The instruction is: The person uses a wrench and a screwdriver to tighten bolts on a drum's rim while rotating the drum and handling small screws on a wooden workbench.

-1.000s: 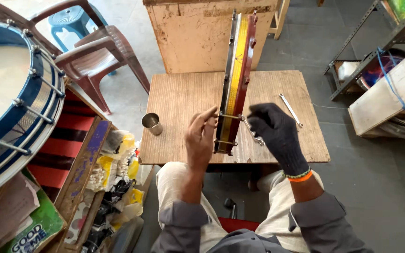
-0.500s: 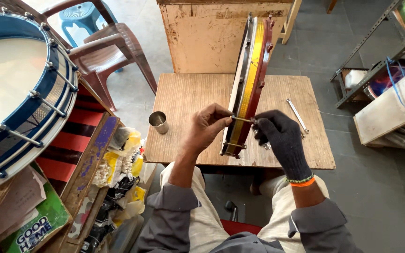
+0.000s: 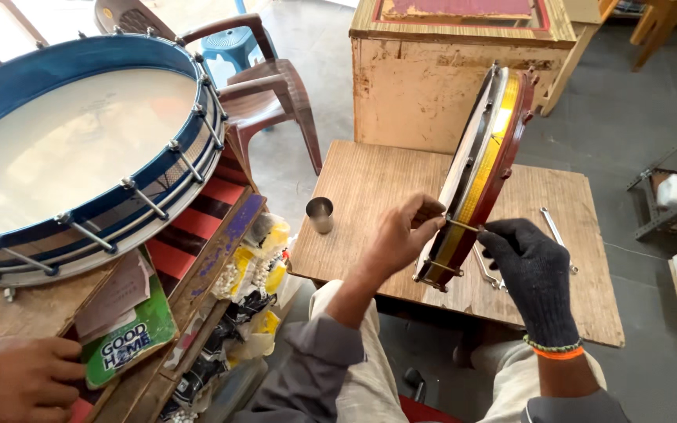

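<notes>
- Your left hand [image 3: 401, 239] is bare. It pinches the near end of a thin metal rod [image 3: 461, 225] at the drum's rim.
- Your right hand [image 3: 530, 270], in a black glove, pinches the other end of that rod. Both hands are about as close to it.
- The small drum [image 3: 486, 157] stands on its edge between your hands, on the low wooden table [image 3: 370, 188]. It leans away from you.
- Two spanners [image 3: 556, 233] lie just past your right hand.
- A small steel cup [image 3: 320, 215] stands to your left.

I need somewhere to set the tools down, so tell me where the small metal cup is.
In the head view the small metal cup stands upright on the wooden table near its left edge, apart from the left hand, which is just to its right.
</notes>
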